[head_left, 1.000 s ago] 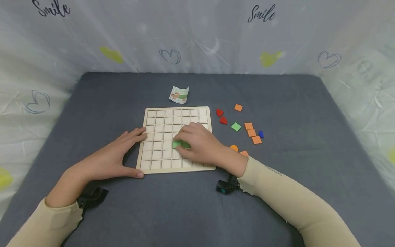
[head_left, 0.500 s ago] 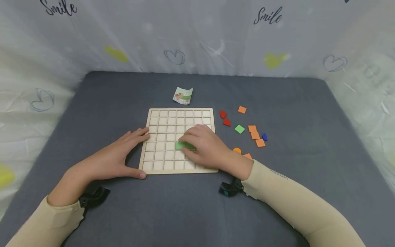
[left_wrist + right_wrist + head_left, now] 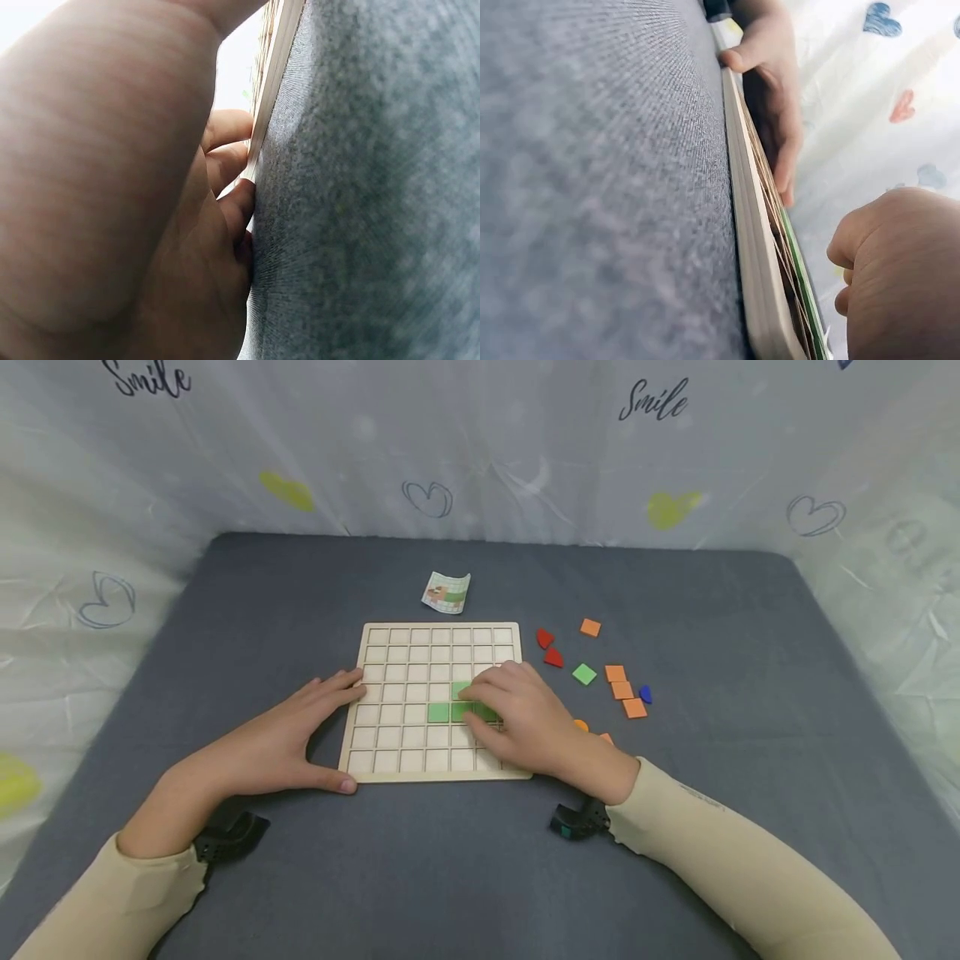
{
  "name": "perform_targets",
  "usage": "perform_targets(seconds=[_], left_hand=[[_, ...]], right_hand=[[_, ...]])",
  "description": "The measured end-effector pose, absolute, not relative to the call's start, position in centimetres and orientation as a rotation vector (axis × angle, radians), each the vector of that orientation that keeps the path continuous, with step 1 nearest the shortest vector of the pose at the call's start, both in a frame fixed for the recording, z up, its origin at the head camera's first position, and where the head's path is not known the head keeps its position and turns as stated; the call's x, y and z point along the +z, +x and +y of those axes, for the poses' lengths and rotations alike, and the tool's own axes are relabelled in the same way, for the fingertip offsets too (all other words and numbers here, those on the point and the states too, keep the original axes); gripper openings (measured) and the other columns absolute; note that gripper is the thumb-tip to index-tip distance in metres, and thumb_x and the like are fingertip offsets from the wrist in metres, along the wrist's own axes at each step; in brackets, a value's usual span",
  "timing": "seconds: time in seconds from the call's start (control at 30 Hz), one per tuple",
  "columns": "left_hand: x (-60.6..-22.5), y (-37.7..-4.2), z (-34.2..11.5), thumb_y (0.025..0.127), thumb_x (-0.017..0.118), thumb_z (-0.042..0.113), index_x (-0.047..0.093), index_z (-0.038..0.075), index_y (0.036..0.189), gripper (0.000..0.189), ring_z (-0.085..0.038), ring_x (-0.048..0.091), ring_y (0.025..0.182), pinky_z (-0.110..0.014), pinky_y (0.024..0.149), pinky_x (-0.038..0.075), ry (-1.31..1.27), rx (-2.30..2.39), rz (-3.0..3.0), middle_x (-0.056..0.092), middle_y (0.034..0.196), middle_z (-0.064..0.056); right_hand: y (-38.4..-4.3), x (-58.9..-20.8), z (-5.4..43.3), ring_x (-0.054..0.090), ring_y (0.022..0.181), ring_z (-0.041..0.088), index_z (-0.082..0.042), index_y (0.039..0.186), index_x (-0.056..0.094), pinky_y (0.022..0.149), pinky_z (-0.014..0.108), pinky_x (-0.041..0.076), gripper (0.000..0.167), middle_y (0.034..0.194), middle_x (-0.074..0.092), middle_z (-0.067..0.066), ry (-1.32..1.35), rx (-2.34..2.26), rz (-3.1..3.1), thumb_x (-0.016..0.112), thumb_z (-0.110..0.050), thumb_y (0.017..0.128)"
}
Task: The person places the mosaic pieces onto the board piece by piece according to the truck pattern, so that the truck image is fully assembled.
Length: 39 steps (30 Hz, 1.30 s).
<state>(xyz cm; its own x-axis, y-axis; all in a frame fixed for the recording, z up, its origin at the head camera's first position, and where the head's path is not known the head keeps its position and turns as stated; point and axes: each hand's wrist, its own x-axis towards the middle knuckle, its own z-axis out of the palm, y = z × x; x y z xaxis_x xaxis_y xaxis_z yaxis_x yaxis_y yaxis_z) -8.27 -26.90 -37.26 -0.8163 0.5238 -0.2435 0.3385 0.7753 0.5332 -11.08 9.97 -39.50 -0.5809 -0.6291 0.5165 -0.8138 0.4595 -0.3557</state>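
Observation:
A pale wooden grid board (image 3: 390, 777) lies on the dark cloth in the head view. Several green square tiles (image 3: 438, 713) sit in its cells right of centre, some partly covered by my right hand (image 3: 525, 714). That hand hovers over the board with bent fingers, thumb and index apart, and no tile shows between them. My left hand (image 3: 262, 747) steadies the board's left side, its thumb at the near corner and its fingertips on the edge. In the left wrist view, fingers (image 3: 229, 127) touch the board's rim (image 3: 274, 75).
Right of the board lie red pieces (image 3: 553, 657), a loose green tile (image 3: 584, 674), several orange squares (image 3: 622, 691), a blue piece (image 3: 646, 694) and an orange round piece (image 3: 581, 725) partly behind my hand. Behind the board lies a small picture card (image 3: 446, 592).
My right hand has shifted right and off the leftmost green tiles, which now show more fully. The left hand keeps its place at the board. The head view has shifted slightly.

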Motion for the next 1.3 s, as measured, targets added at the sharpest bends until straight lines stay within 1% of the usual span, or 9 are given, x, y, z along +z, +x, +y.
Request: perform_targets(seconds=[0.1, 0.23, 0.4, 0.6, 0.73, 0.83, 0.97, 1.13, 1.3], left_hand=[[-37.2, -8.3, -26.9, 0.075, 0.083, 0.083, 0.026, 0.028, 0.175, 0.128, -0.044, 0.003, 0.167, -0.072, 0.128, 0.019, 0.665, 0.681, 2.586, 0.008, 0.183, 0.006], [-37.2, -8.3, -26.9, 0.075, 0.083, 0.082, 0.027, 0.027, 0.175, 0.127, -0.044, 0.003, 0.167, -0.072, 0.128, 0.019, 0.676, 0.685, 2.586, 0.008, 0.183, 0.006], [-37.2, -8.3, -26.9, 0.075, 0.083, 0.082, 0.026, 0.027, 0.175, 0.128, -0.044, 0.002, 0.167, -0.073, 0.128, 0.018, 0.670, 0.684, 2.582, 0.007, 0.183, 0.005], [-37.2, -8.2, -26.9, 0.074, 0.083, 0.083, 0.025, 0.028, 0.175, 0.129, -0.045, 0.002, 0.167, -0.074, 0.127, 0.018, 0.657, 0.681, 2.581, 0.007, 0.183, 0.003], [-37.2, -8.3, -26.8, 0.074, 0.084, 0.083, 0.026, 0.028, 0.175, 0.129, -0.046, 0.003, 0.167, -0.074, 0.127, 0.018, 0.662, 0.680, 2.585, 0.008, 0.183, 0.003], [-37.2, -8.3, -26.8, 0.074, 0.084, 0.083, 0.026, 0.028, 0.175, 0.129, -0.047, 0.003, 0.167, -0.074, 0.127, 0.019, 0.661, 0.680, 2.584, 0.008, 0.183, 0.003], [-37.3, -8.4, -26.7, 0.074, 0.084, 0.082, 0.025, 0.029, 0.175, 0.129, -0.047, 0.003, 0.166, -0.075, 0.126, 0.019, 0.654, 0.684, 2.582, 0.007, 0.183, 0.003], [-37.5, -8.4, -26.8, 0.074, 0.085, 0.080, 0.026, 0.031, 0.175, 0.127, -0.045, 0.002, 0.167, -0.074, 0.127, 0.019, 0.649, 0.686, 2.588, 0.007, 0.183, 0.006], [-37.4, -8.3, -26.9, 0.075, 0.085, 0.080, 0.026, 0.031, 0.175, 0.126, -0.045, 0.003, 0.167, -0.073, 0.127, 0.019, 0.661, 0.697, 2.581, 0.008, 0.182, 0.007]], right_hand=[[-10.9, -39.6, 10.6, 0.060, 0.093, 0.023, -0.008, 0.113, 0.082, 0.078, 0.038, 0.045, 0.017, 0.107, 0.073, 0.002, 1.204, 0.846, -2.417, 0.075, -0.015, 0.099], [-10.6, -39.6, 11.7, 0.060, 0.095, 0.023, -0.008, 0.115, 0.082, 0.078, 0.038, 0.044, 0.018, 0.108, 0.073, 0.002, 1.162, 0.831, -2.444, 0.075, -0.015, 0.099], [-10.6, -39.4, 13.6, 0.059, 0.092, 0.025, -0.005, 0.116, 0.082, 0.077, 0.040, 0.042, 0.021, 0.110, 0.074, 0.006, 1.087, 0.798, -2.460, 0.077, -0.015, 0.099], [-10.6, -39.6, 16.4, 0.062, 0.096, 0.030, -0.002, 0.117, 0.081, 0.082, 0.044, 0.044, 0.022, 0.114, 0.075, 0.010, 0.941, 0.791, -2.510, 0.077, -0.014, 0.098], [-10.5, -39.6, 18.3, 0.061, 0.094, 0.030, -0.002, 0.119, 0.081, 0.081, 0.044, 0.042, 0.024, 0.117, 0.076, 0.011, 0.839, 0.750, -2.569, 0.076, -0.014, 0.099], [-10.5, -39.4, 19.7, 0.060, 0.092, 0.029, -0.003, 0.119, 0.081, 0.078, 0.042, 0.039, 0.025, 0.118, 0.077, 0.010, 0.759, 0.709, -2.616, 0.077, -0.015, 0.099], [-10.9, -39.5, 21.2, 0.058, 0.088, 0.028, -0.004, 0.118, 0.082, 0.074, 0.041, 0.035, 0.022, 0.116, 0.078, 0.010, 0.657, 0.693, -2.636, 0.077, -0.014, 0.098], [-11.6, -39.8, 21.9, 0.051, 0.082, 0.024, -0.006, 0.117, 0.082, 0.074, 0.040, 0.031, 0.020, 0.109, 0.077, 0.009, 0.554, 0.725, -2.684, 0.077, -0.015, 0.099], [-12.0, -40.0, 21.9, 0.051, 0.082, 0.024, -0.006, 0.118, 0.082, 0.076, 0.040, 0.033, 0.023, 0.102, 0.073, 0.008, 0.504, 0.734, -2.743, 0.079, -0.017, 0.098]])
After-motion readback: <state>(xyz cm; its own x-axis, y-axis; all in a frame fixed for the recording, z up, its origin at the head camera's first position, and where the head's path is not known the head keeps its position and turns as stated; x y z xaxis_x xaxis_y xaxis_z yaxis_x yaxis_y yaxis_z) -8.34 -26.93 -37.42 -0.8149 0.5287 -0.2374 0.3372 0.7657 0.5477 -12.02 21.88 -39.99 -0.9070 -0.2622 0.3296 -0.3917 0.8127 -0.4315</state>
